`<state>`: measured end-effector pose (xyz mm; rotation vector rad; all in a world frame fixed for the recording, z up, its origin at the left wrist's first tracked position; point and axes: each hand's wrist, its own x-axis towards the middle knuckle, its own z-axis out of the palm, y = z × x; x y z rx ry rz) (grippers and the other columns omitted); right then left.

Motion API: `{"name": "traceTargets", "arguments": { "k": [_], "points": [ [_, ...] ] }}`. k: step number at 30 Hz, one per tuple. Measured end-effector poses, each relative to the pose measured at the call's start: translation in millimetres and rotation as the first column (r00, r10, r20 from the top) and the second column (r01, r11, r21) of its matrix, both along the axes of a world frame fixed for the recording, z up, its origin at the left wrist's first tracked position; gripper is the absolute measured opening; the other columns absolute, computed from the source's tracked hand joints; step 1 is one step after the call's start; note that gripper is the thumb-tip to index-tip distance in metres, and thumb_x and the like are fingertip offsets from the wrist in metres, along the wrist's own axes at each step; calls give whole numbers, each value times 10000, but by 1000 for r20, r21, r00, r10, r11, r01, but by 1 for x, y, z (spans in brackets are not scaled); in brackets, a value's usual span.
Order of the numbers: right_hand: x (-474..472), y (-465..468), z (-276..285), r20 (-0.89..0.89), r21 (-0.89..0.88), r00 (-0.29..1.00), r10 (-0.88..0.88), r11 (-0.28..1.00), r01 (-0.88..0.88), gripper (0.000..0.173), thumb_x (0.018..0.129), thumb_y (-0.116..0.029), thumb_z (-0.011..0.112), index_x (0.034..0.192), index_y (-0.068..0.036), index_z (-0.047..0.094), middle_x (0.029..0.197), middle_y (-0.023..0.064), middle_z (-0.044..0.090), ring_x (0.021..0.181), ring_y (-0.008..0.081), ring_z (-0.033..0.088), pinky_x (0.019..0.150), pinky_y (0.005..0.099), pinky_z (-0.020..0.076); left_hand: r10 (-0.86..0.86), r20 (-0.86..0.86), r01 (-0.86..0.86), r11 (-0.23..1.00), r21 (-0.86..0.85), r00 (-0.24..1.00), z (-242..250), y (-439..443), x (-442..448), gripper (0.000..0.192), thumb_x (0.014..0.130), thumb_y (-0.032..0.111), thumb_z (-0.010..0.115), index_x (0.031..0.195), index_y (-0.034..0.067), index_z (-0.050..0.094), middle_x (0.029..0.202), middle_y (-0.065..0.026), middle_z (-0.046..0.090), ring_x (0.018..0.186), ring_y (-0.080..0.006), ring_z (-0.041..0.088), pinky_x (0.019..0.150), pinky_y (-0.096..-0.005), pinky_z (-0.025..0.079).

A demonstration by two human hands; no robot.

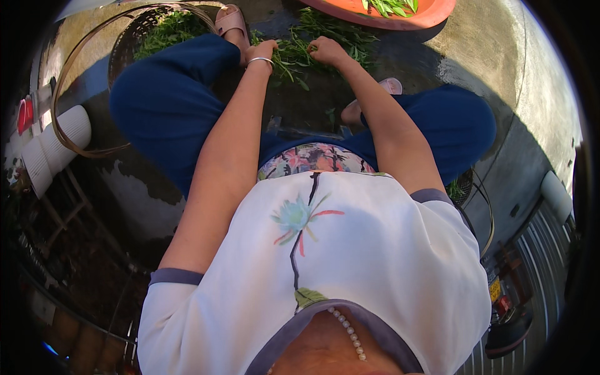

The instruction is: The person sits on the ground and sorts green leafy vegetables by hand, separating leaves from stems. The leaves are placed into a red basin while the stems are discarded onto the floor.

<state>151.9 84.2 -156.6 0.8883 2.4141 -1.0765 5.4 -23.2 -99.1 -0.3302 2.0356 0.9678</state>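
Observation:
My left hand, with a silver bangle at its wrist, is closed around leafy green stalks low over the dark floor. Opposite it, my right hand has its fingers curled at the other side of these stalks and seems to pinch them; the fingertips are partly hidden. Just beyond both hands lies a loose heap of the same greens. Farther ahead, an orange-red plastic basin holds several picked leaves.
To the left, beside my sandalled foot, stands a dark mesh basket of greens with a tall hoop handle. A ribbed white pipe is farther left. Another basket sits behind my right knee. My other sandal rests near the right forearm.

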Motion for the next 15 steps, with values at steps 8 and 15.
{"name": "traceTargets", "arguments": {
  "k": [8, 15],
  "points": [
    [0, -21, -30, -11, 74, 1000, -7, 997, 7, 291, 702, -177, 514, 983, -145, 586, 1118, 82, 466, 998, 259, 474, 823, 360, 399, 50, -83, -52, 998, -21, 995, 7, 7, 11, 414, 536, 101, 643, 871, -118, 536, 999, -167, 524, 914, -257, 498, 787, -360, 388],
    [0, 16, 18, -225, -158, 908, -354, 932, 325, 250, 675, -161, 587, 922, -121, 597, 823, 67, 598, 779, 195, 565, 697, 321, 431, 164, 22, -166, 974, 156, 986, -58, 3, 2, 295, 613, 30, 598, 889, -64, 560, 971, -148, 543, 845, -250, 532, 689, -346, 444]
  ]
}}
